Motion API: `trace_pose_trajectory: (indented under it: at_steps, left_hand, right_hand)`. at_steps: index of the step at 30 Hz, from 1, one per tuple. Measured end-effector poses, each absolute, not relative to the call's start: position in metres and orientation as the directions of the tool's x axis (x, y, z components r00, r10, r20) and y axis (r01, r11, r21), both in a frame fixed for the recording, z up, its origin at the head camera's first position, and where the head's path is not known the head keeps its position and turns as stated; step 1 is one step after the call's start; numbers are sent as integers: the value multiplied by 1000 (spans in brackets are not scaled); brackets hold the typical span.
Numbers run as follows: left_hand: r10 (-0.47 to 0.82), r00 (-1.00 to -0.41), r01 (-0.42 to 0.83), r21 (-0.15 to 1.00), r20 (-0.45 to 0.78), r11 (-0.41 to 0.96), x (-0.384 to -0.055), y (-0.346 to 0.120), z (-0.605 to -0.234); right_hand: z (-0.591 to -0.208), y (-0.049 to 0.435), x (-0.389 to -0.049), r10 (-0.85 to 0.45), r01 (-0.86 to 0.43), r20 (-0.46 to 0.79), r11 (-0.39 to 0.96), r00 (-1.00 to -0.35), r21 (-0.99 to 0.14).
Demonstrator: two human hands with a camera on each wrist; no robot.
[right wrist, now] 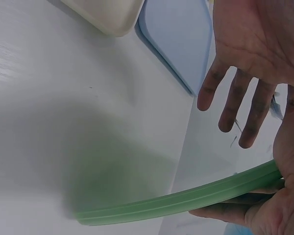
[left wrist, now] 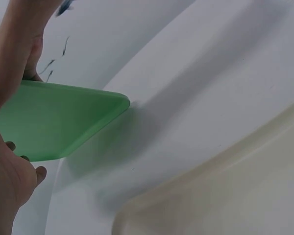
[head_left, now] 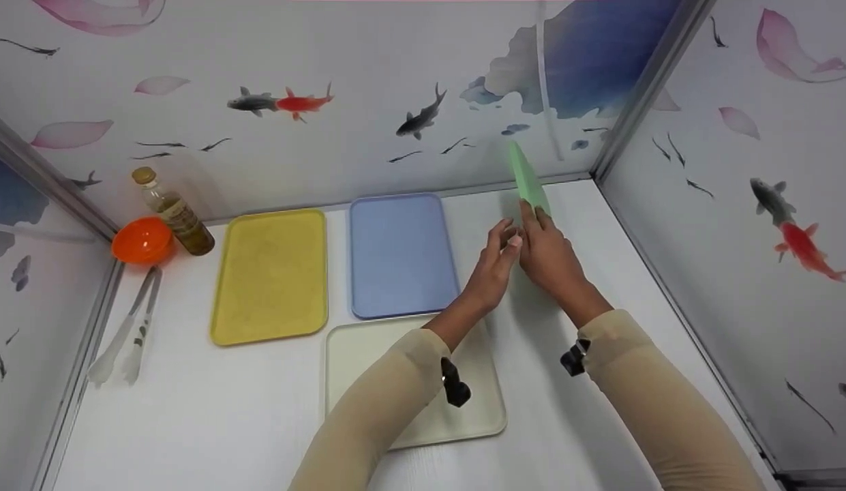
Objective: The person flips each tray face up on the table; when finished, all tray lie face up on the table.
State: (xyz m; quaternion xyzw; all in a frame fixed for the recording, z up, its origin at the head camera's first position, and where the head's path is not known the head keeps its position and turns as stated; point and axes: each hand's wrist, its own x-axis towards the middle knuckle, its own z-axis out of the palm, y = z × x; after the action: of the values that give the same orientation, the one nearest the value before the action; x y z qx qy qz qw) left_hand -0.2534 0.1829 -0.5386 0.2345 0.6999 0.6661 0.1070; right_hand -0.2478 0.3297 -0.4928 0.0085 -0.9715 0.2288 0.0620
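My right hand (head_left: 549,256) grips a light green tray (head_left: 528,181) by its edge, thumb on one face and fingers on the other. The tray is tilted up on its side above the white table's right part, its shadow falling below. In the right wrist view the tray's thin rim (right wrist: 186,200) shows edge-on. Close beside it, my left hand (head_left: 489,273) has its fingers extended and holds nothing; the right wrist view shows its palm and straight fingers (right wrist: 237,98) apart from the rim. The left wrist view shows the tray's broad face (left wrist: 54,117).
A blue tray (head_left: 402,256) and a yellow tray (head_left: 269,273) lie left of the hands. Under the left forearm is a cream tray (head_left: 480,416). At far left are an orange bowl (head_left: 143,240), an oil bottle (head_left: 187,221) and tongs (head_left: 133,327). Printed walls enclose the table.
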Motion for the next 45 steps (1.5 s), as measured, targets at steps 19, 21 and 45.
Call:
trace_pose_trajectory:
  at_steps: [19, 21, 45]
  left_hand:
    - [580, -814, 28, 1000, 21, 4, -248, 190, -538]
    - [597, -802, -16, 1000, -19, 10, -248, 189, -541]
    - [545, -715, -610, 771, -438, -181, -244, 188, -575]
  right_hand:
    - [-486, 334, -244, 35, -84, 229, 867, -973, -490]
    - [-486, 336, -244, 45, -83, 238, 861, -970, -501]
    - [-472, 342, -239, 164, -47, 226, 703, -960, -710]
